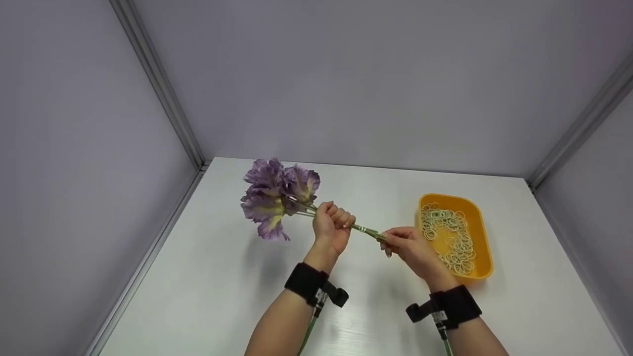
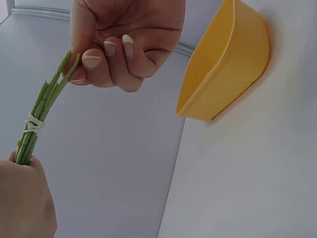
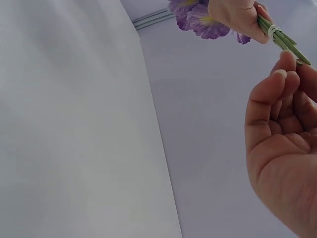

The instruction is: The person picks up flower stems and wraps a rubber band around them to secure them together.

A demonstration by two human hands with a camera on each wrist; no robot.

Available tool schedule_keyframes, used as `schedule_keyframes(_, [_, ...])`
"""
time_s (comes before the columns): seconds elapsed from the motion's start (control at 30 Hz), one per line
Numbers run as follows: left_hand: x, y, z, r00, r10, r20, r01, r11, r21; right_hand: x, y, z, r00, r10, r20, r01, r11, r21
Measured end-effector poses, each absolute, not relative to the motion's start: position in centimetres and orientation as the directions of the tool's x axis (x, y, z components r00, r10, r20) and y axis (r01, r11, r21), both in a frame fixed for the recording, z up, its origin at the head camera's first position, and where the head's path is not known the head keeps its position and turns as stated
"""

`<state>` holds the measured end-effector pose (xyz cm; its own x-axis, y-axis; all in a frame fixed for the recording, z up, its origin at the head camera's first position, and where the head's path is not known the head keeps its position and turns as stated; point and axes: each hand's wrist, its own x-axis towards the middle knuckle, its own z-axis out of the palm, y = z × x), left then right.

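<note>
Purple artificial flowers (image 1: 267, 195) with yellow centres hang out to the left, held above the white table. My left hand (image 1: 332, 225) grips their green stems (image 1: 368, 231) in a fist below the blooms. A pale rubber band (image 2: 33, 124) is wound in several turns round the stems, just past that fist. At the cut ends, my right hand (image 1: 413, 249) pinches the stem tips between thumb and fingertips. In the right wrist view, the other fingers of that hand are curled toward the palm.
A yellow plastic bin (image 1: 484, 242) stands on the table to the right, beside my right hand, with many loose pale rubber bands (image 1: 460, 249) in it. Grey panels (image 1: 346, 89) enclose the white table (image 1: 207, 277) at the back and sides.
</note>
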<state>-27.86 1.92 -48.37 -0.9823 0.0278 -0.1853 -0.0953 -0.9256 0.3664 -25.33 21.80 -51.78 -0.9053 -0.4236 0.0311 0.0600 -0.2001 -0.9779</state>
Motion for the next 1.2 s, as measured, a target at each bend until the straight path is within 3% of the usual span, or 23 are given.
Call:
schedule_keyframes(0.3, [-28.6,2.2,-47.9,-0.972,-0.077,-0.22,0.003,-0.949,0.316,-25.2,21.8,-51.7,-0.911,-0.403,0.082,0.007,-0.216,-0.976])
schedule_keyframes(0.5, [-28.5,2.3,-48.0,-0.979,-0.058,-0.195,-0.004,-0.953,0.302,-25.2,20.7,-51.5,-0.983,-0.166,0.073,-0.069,-0.025,-0.997])
schedule_keyframes(0.67, [-28.3,2.5,-48.1,-0.984,-0.073,-0.164,0.018,-0.948,0.317,-24.9,19.8,-51.1,-0.994,-0.018,0.108,-0.11,0.13,-0.985])
schedule_keyframes(0.97, [-28.0,3.6,-47.9,-0.986,-0.103,-0.132,0.045,-0.922,0.383,-24.7,19.6,-50.8,-0.996,0.004,0.089,-0.088,0.084,-0.993])
schedule_keyframes(1.2, [-28.2,2.8,-48.1,-0.982,-0.076,-0.174,0.012,-0.94,0.342,-24.5,19.1,-50.4,-0.989,-0.076,0.127,-0.136,0.119,-0.984])
